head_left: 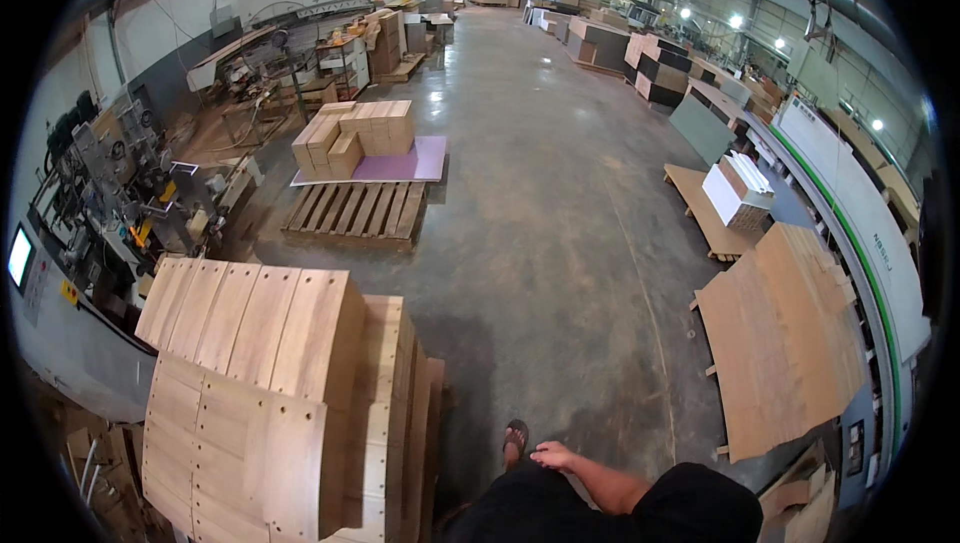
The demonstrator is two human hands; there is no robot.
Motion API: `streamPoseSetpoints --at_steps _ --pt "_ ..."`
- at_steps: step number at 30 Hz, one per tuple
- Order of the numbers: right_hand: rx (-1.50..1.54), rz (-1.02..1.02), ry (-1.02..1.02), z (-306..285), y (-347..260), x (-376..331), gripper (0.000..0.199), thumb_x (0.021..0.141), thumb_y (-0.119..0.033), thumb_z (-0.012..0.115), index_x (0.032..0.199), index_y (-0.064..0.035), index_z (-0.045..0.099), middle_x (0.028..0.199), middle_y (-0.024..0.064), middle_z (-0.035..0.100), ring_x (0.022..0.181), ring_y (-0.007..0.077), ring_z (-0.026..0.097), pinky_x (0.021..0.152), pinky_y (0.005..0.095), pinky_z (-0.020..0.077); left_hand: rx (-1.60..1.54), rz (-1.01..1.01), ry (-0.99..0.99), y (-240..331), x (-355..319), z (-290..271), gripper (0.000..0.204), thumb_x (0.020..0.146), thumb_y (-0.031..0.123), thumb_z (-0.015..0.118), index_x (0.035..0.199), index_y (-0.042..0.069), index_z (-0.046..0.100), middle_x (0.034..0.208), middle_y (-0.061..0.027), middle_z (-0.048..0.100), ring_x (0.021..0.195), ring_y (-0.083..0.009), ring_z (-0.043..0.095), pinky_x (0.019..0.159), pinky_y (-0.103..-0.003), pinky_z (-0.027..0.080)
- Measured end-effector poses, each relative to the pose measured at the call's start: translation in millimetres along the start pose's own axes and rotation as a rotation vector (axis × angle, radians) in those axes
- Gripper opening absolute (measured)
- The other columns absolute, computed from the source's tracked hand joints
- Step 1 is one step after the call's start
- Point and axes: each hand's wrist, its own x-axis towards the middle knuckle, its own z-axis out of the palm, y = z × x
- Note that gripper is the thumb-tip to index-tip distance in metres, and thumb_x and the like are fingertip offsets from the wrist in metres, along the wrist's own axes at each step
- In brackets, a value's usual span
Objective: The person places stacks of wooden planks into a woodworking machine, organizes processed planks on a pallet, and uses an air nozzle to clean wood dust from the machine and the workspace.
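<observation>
My right hand hangs low in front of my dark clothing, near my sandalled foot. Its fingers are loosely bent and slightly apart, and I see nothing in them. My left hand is out of view. Close by on the left rises a big stack of light wooden panels, several with round holes along their edges. The right hand touches neither this stack nor anything else that I can make out.
A wooden pallet stands ahead on the left, below a purple sheet bearing wooden blocks. On the right lie brown boards beside a long white machine. Machinery lines the left wall. A concrete floor runs between.
</observation>
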Motion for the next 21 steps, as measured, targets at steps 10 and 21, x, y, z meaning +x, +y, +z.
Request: streamPoseSetpoints --at_steps 10,21 --pt "0.373 0.294 0.107 -167.2 53.5 27.7 0.026 0.087 -0.029 0.061 0.106 -0.0118 0.057 0.083 0.0024 0.062 0.077 0.0188 0.062 0.065 0.0405 0.0473 0.936 0.007 -0.266 -143.8 -33.5 200.9 0.021 0.088 0.014 0.056 0.095 -0.004 0.064 0.064 -0.0087 0.06 0.054 -0.0154 0.058 0.05 -0.028 0.046" --pt "0.634 0.079 0.245 -267.4 7.6 118.7 0.024 0.083 -0.001 0.051 0.106 -0.0043 0.057 0.072 0.0124 0.06 0.06 0.0263 0.064 0.053 0.0398 0.0521 0.969 -0.018 -0.332 -227.0 69.2 370.3 0.023 0.079 0.008 0.064 0.1 -0.002 0.065 0.073 -0.0047 0.064 0.063 -0.0148 0.058 0.06 -0.026 0.048"
